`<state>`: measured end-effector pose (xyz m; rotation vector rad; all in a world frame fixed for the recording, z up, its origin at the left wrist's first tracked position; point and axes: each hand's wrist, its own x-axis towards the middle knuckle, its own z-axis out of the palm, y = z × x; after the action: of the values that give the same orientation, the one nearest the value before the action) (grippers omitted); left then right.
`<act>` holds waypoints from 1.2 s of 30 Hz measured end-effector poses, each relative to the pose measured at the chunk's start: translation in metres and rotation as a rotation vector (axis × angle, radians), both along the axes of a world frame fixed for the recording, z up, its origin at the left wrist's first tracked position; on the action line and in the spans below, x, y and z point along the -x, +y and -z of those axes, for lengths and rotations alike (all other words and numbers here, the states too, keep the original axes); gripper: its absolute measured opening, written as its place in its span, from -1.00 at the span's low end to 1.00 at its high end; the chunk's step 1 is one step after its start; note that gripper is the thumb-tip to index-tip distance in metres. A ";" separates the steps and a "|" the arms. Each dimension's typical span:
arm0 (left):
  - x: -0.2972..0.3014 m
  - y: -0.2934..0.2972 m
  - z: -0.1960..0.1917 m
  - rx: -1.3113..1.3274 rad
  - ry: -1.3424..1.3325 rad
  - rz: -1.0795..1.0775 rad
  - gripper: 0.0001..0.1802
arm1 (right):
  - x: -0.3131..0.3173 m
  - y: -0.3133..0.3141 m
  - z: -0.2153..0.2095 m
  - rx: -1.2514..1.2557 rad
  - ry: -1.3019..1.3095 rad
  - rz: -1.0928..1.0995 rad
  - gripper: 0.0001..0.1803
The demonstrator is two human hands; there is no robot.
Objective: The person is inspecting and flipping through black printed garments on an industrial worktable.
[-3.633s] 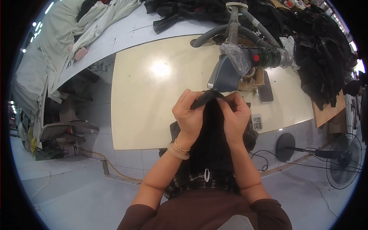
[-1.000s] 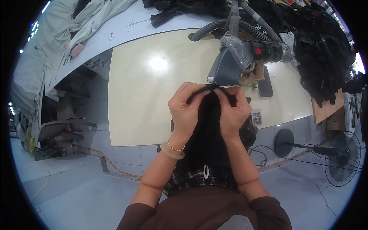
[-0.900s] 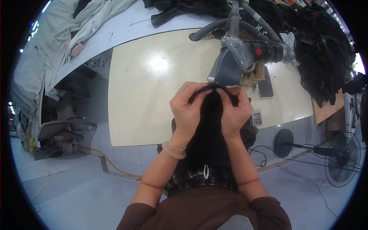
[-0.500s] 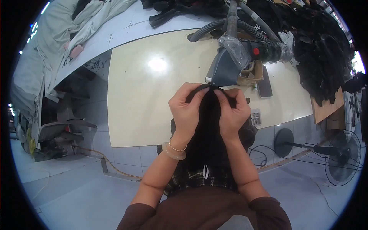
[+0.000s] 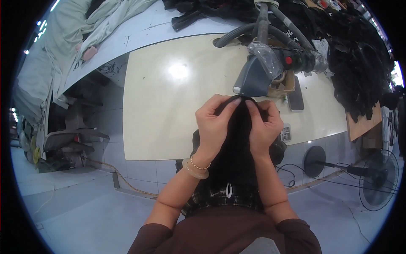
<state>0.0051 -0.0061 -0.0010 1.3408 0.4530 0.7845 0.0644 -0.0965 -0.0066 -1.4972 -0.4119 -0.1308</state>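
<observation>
A black cloth garment hangs from both my hands down over my lap. My left hand pinches its upper edge between thumb and fingers. Close beside it, my right hand grips the same edge, thumb on top. The pinched edge meets the front of a grey machine head, just beyond my fingertips. Whether the cloth touches the machine's tip I cannot tell. The fingertips under the cloth are hidden.
The machine stands on a cream tabletop. Behind it are a grey hose and a cardboard box; a phone lies to the right. Black garments pile up far right, pale cloth far left. A fan is at right.
The whole view has shifted slightly, the table and machine appearing a little further right. My hands keep their pinch on the black garment at the machine's tip.
</observation>
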 end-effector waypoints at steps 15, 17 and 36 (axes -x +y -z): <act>0.026 0.010 0.001 -0.055 0.031 0.141 -0.75 | -0.002 -0.016 -0.003 0.144 -0.189 -0.266 -0.76; 0.022 0.013 0.004 -0.155 0.005 0.151 -0.76 | -0.002 -0.016 -0.002 0.139 -0.180 -0.273 -0.76; 0.005 0.000 0.002 -0.250 -0.017 -0.162 -0.87 | 0.003 0.007 -0.013 -0.005 0.197 -0.119 -0.76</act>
<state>0.0003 -0.0057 -0.0026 1.5408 0.4651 1.0118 0.0611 -0.0898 0.0060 -1.4614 -0.3403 0.1088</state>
